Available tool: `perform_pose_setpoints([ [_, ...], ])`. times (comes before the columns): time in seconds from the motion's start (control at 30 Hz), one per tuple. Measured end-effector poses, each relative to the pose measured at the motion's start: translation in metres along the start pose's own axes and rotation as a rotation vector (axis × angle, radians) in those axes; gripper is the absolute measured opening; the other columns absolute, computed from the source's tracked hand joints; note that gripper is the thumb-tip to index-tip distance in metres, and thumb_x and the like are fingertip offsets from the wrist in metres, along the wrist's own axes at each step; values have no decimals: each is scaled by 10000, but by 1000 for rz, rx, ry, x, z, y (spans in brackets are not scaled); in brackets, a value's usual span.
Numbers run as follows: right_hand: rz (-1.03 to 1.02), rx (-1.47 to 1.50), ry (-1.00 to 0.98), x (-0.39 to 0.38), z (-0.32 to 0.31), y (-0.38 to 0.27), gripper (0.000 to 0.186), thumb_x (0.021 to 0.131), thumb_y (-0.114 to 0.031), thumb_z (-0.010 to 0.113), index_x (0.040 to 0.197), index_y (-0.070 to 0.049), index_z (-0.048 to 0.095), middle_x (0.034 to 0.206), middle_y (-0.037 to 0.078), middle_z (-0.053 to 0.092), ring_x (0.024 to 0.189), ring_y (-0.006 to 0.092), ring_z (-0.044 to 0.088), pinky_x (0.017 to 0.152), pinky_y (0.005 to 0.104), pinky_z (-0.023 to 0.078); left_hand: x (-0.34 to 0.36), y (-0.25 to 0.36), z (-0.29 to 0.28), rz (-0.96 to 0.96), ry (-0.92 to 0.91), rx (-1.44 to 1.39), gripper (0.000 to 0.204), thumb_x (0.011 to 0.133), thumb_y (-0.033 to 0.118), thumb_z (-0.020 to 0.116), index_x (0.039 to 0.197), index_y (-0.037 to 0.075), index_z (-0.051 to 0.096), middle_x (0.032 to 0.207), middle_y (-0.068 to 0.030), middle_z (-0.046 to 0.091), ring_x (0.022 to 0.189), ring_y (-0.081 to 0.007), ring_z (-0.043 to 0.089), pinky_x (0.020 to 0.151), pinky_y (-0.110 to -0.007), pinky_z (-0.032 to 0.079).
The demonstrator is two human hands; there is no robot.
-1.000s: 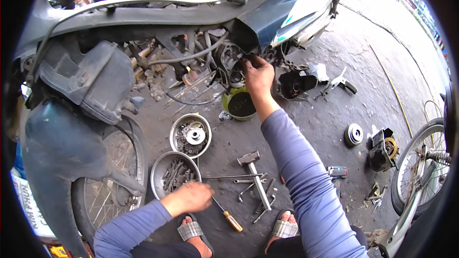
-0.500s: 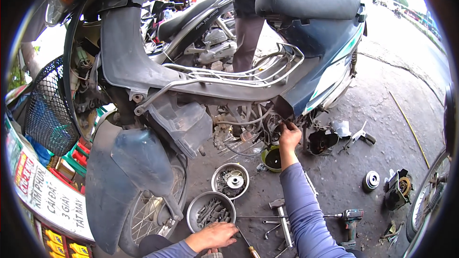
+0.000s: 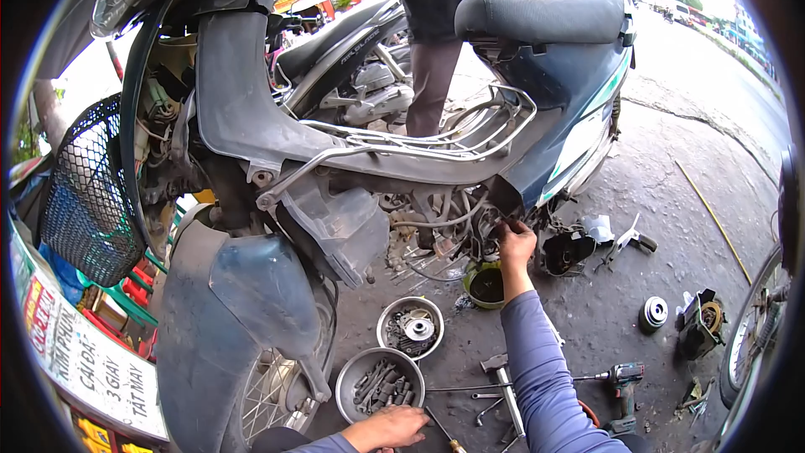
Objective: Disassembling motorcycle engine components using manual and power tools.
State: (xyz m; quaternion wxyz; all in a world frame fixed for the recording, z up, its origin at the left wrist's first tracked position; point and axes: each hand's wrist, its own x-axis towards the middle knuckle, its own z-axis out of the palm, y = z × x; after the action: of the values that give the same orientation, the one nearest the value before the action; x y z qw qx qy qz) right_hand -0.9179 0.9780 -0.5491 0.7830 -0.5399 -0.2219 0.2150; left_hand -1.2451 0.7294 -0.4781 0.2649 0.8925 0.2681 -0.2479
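My right hand [image 3: 516, 245] reaches in at the scooter's [image 3: 457, 169] exposed engine [image 3: 480, 225], below the seat. Its fingers are closed against the engine parts; what they hold is hidden. Under that hand stands a yellow-green tub [image 3: 485, 285] with dark liquid in it. My left hand [image 3: 388, 429] lies palm down beside a metal bowl [image 3: 340, 390] of bolts, its fingers loosely stretched and apparently holding nothing. A screwdriver [image 3: 442, 429] lies just right of its fingertips. Farther back, a second metal bowl [image 3: 438, 319] contains a round metal part [image 3: 417, 326] and small pieces.
A hammer [image 3: 505, 394], wrenches and a cordless impact driver [image 3: 624, 390] with a long shaft lie near my right forearm. Toward the right are a round metal part [image 3: 653, 314] and a bicycle wheel [image 3: 746, 344]. Another person [image 3: 436, 42] stands behind the scooter.
The view has shifted, moving the scooter slightly right in the picture. My right hand stays at the engine, its wrist turned a little. My left hand remains beside the bolt bowl.
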Motion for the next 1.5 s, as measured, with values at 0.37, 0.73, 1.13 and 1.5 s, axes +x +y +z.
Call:
perform_pose_setpoints([
  [0.37,-337,-347,90,-19,2,-8,142,822,-71,691,935,15,694,849,119,715,758,188,672,704,295,499,-22,0,12,-17,267,-65,333,790,288,678,960,5,635,953,-175,620,948,-348,612,813,-443,499],
  [0.73,-611,-688,147,-25,3,-5,195,815,-144,642,998,-77,646,1004,65,663,985,260,596,900,427,360,-15,-9,16,55,259,-48,360,790,313,676,967,2,636,971,-174,624,950,-346,609,827,-438,487],
  [1.13,-612,-742,192,-25,8,1,211,810,-142,635,1013,-83,633,971,67,654,961,258,595,877,413,366,-8,-15,20,48,153,6,361,835,313,644,1037,15,616,1025,-160,609,1004,-342,598,852,-446,481],
  [1.5,-431,-704,145,-24,9,-6,172,817,-177,658,949,-67,651,899,99,671,884,281,625,852,391,364,-11,-14,28,50,262,-47,334,786,304,679,945,13,637,938,-170,619,937,-346,609,808,-447,487],
])
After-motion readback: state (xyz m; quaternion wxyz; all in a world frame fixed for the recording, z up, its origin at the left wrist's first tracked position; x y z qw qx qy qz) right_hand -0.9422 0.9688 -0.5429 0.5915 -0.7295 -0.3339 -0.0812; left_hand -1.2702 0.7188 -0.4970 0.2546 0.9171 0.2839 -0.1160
